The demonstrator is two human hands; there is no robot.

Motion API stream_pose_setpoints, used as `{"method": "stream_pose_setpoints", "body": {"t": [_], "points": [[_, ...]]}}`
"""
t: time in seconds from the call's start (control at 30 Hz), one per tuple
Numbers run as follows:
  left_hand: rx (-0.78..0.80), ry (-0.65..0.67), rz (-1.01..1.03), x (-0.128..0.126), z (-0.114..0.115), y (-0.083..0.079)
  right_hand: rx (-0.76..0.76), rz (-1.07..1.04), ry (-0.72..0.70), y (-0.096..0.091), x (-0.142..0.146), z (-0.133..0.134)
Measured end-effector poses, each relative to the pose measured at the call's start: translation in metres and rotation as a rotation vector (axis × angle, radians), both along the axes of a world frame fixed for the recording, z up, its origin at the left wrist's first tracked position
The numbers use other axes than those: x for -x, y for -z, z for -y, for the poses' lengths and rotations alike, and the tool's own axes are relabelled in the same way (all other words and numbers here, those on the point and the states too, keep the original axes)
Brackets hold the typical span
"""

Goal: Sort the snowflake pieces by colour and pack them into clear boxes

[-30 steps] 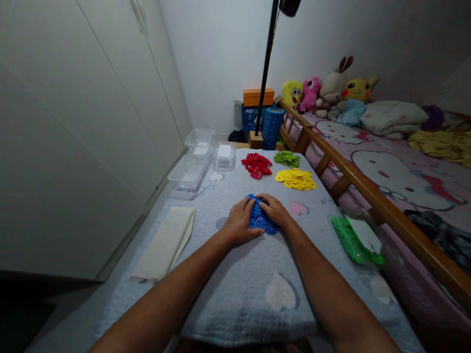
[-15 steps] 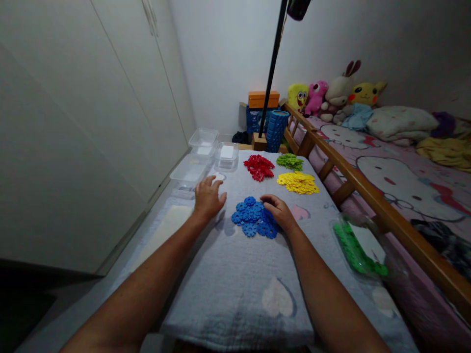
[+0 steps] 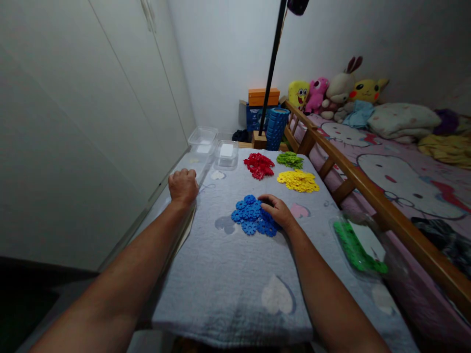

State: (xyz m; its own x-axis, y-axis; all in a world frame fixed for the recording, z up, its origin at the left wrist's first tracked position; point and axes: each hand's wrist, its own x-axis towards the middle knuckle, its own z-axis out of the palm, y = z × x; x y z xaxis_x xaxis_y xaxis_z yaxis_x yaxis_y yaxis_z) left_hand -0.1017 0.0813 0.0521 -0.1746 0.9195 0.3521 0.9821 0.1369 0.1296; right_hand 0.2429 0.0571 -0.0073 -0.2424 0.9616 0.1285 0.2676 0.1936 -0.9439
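My left hand (image 3: 183, 187) is closed at the near end of a clear plastic container (image 3: 201, 164) on the left of the table. Its fingertips are hidden, and the see-through rim is hard to make out there. On the right side of a pile of blue flower-shaped plastic discs (image 3: 250, 214) rests my right hand (image 3: 276, 210), fingers curved loosely over the discs and thumb side hidden. It does not visibly grip a single disc. Beyond the blue pile lie red pieces (image 3: 259, 165), yellow discs (image 3: 298, 181) and light green pieces (image 3: 290, 160).
More clear containers, one with a white label (image 3: 227, 150), stand at the far left. A clear box of green pieces (image 3: 358, 247) sits at the right edge. A bed rail (image 3: 346, 169) runs along the right, a cabinet (image 3: 91, 122) on the left. A black pole (image 3: 272, 63) rises behind.
My left hand has moved left and toward me, from open with spread fingers to closed at the clear container. My right hand stays at the blue pile.
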Motion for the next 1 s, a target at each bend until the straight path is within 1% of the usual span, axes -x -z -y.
{"method": "stream_pose_setpoints", "body": {"t": [0.17, 0.37, 0.43, 0.53, 0.63, 0.7, 0.77, 0.83, 0.87, 0.93, 0.97, 1.0], "points": [[-0.007, 0.066, -0.071, -0.017, 0.012, 0.001, 0.004, 0.003, -0.01, -0.002, 0.0, 0.001], [-0.034, 0.202, -0.03, -0.056, 0.048, 0.002, -0.023, 0.049, 0.004, -0.002, 0.0, 0.001], [-0.027, 0.234, -0.049, -0.067, 0.062, 0.002, -0.072, 0.135, 0.04, -0.003, 0.001, 0.001], [-0.028, 0.285, -0.051, -0.078, 0.079, 0.003, -0.192, 0.296, 0.082, -0.007, 0.003, -0.001], [-0.033, 0.326, -0.025, -0.084, 0.093, 0.005, -0.299, 0.37, 0.033, -0.011, 0.008, -0.001], [-0.044, 0.351, 0.007, -0.088, 0.103, 0.004, -0.339, 0.394, -0.021, -0.012, 0.013, -0.001], [-0.091, 0.384, 0.057, -0.095, 0.113, 0.003, -0.348, 0.425, -0.068, -0.01, 0.017, 0.0], [-0.104, 0.458, 0.14, -0.106, 0.121, 0.003, -0.34, 0.468, -0.106, -0.008, 0.021, 0.001], [-0.09, 0.521, 0.2, -0.112, 0.125, 0.005, -0.337, 0.488, -0.121, -0.007, 0.021, 0.001], [-0.026, 0.664, 0.323, -0.125, 0.127, 0.012, -0.337, 0.516, -0.145, -0.006, 0.022, 0.002], [0.0, 0.694, 0.365, -0.131, 0.127, 0.018, -0.34, 0.52, -0.154, -0.007, 0.022, 0.003], [0.021, 0.695, 0.392, -0.137, 0.125, 0.024, -0.342, 0.519, -0.164, -0.007, 0.021, 0.003]]}}
